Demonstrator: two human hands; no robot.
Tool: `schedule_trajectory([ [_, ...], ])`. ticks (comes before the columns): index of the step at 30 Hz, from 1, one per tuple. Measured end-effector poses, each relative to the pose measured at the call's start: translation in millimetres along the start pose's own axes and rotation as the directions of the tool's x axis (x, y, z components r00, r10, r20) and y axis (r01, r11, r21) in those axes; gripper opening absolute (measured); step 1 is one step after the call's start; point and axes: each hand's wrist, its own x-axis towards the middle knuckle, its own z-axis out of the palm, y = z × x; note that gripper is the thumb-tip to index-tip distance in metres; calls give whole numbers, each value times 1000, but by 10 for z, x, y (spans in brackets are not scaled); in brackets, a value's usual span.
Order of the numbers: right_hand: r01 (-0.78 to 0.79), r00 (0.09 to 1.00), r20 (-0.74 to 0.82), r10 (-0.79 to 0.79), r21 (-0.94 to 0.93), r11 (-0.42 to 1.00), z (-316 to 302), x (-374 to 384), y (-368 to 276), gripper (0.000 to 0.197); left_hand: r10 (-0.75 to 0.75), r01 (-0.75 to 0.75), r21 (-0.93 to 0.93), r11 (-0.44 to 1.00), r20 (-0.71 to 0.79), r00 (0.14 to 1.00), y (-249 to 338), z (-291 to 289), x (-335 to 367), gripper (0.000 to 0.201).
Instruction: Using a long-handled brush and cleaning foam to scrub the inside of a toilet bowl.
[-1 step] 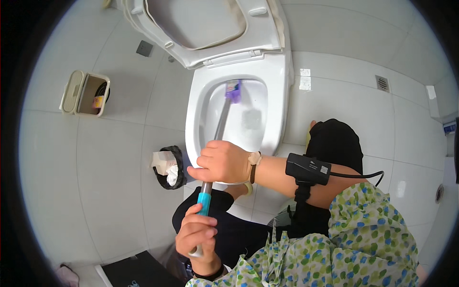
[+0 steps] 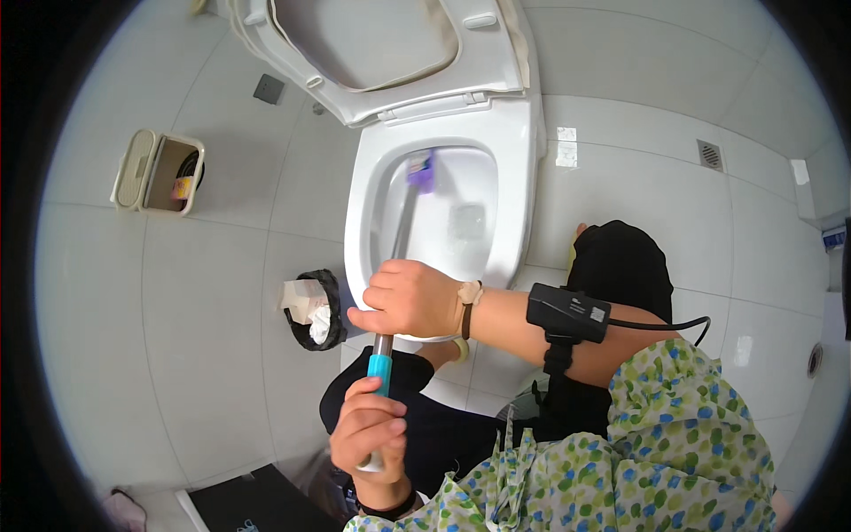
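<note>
A long-handled toilet brush (image 2: 405, 226) slants down into the white toilet bowl (image 2: 372, 164). Its purple head (image 2: 421, 177), a little blurred, touches or hovers at the bowl's far left inner wall; exact contact is hard to tell. My right hand (image 2: 409, 297) is wrapped round the grey shaft above the bowl's front rim. Closer to my body, my left hand (image 2: 370, 426) grips the handle's lower end, below a turquoise sleeve (image 2: 379, 368). The raised seat and lid (image 2: 372, 44) lean back behind the bowl.
Left of the bowl stands a small bin (image 2: 334, 310) with a black liner and white paper inside. A cream box (image 2: 137, 173) with an open lid sits farther left. My knees flank the bowl's front. A floor drain (image 2: 709, 154) lies at right.
The brush head has shifted slightly left inside the bowl, and the shaft has tilted with it. Both hands keep their grip and have barely moved.
</note>
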Motion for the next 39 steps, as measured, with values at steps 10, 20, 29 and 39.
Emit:
schedule_trajectory([
  [10, -432, 898, 232, 373, 314, 845, 168, 55, -798, 26, -122, 103, -123, 987, -156, 980, 254, -310, 70, 15],
  [20, -705, 692, 281, 665, 63, 707, 231, -296, -406, 27, -481, 400, -345, 849, -190, 856, -503, 153, -36, 20],
  [29, -725, 634, 401, 661, 13, 688, 367, -562, 117, 15, -469, 419, -311, 853, -104, 877, -948, 458, 38, 17],
  [39, -658, 753, 457, 473, 524, 541, -12, 48, -263, 23, -347, 334, -204, 920, -35, 937, -170, -196, 583, 33],
])
